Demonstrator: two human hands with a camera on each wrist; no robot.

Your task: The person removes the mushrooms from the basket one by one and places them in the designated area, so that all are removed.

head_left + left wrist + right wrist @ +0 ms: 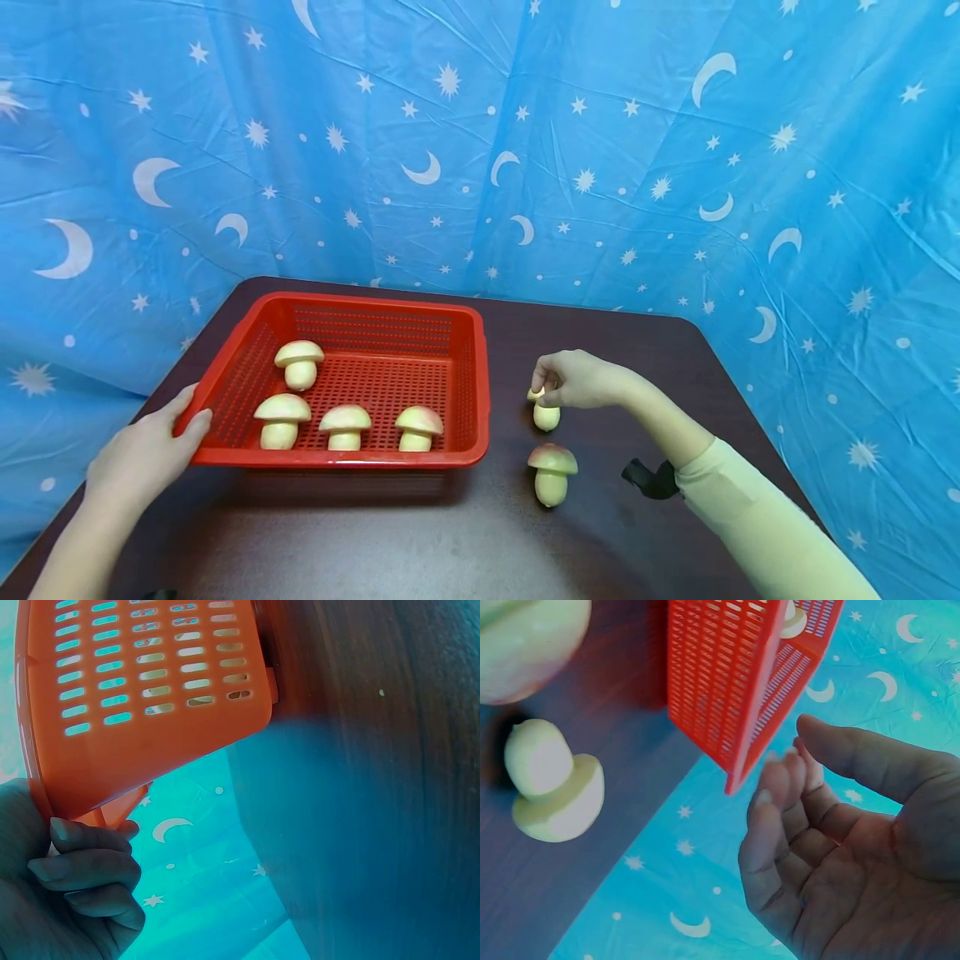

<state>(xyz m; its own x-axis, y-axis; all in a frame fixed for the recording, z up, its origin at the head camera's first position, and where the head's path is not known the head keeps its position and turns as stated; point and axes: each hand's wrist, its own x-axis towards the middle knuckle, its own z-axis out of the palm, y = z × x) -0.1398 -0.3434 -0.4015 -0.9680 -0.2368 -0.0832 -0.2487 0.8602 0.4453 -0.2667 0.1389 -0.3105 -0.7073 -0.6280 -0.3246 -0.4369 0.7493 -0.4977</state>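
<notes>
With thumb and fingers, my left hand grips the left rim of a red perforated plastic basket. In the left wrist view the fingers curl at the corner of the basket. Several toy mushrooms, pale with rounded caps, stand inside it. My right hand hovers right of the basket, over a toy mushroom whose cap it partly hides. The right wrist view shows that hand with loosely bent fingers, nothing between them, and apart from the toy mushroom. Nearer me lies another toy mushroom with a reddish cap.
The dark wooden table carries everything. A blue curtain with white moons and stars hangs behind it and along the right side. A black strap piece shows at my right sleeve.
</notes>
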